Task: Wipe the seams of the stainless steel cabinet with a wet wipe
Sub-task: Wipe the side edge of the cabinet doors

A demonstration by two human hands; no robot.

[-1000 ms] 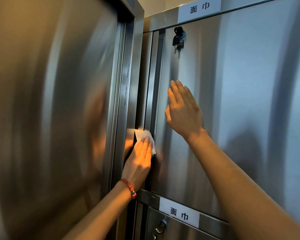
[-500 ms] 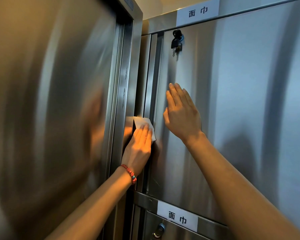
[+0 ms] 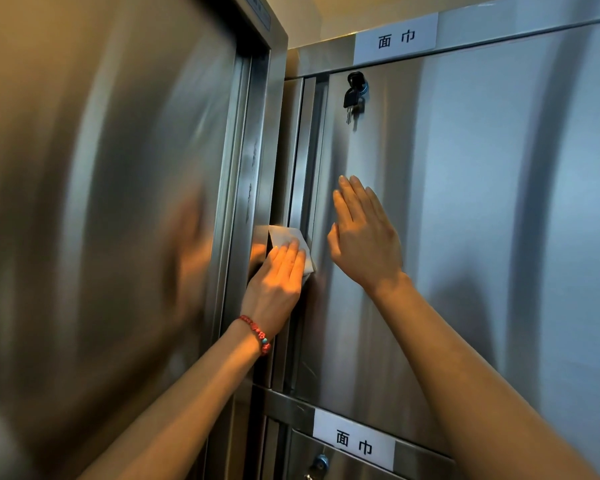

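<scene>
Left hand (image 3: 274, 278), fingers straight and together, presses a white wipe (image 3: 291, 239) into the narrow upright seam (image 3: 307, 161) beside the cabinet door (image 3: 465, 202). Right hand (image 3: 362, 237) lies flat on the door, fingers together.

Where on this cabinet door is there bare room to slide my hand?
Free: the door face right of the right hand, below the keys; also the seam above the wet wipe. Crowded: where the left hand presses the wipe.

The left hand (image 3: 277, 278) covers most of the wet wipe (image 3: 293, 240), the lower lock (image 3: 321, 463) is cut by the bottom edge, and the left steel panel (image 3: 101, 220) is blurred.
</scene>
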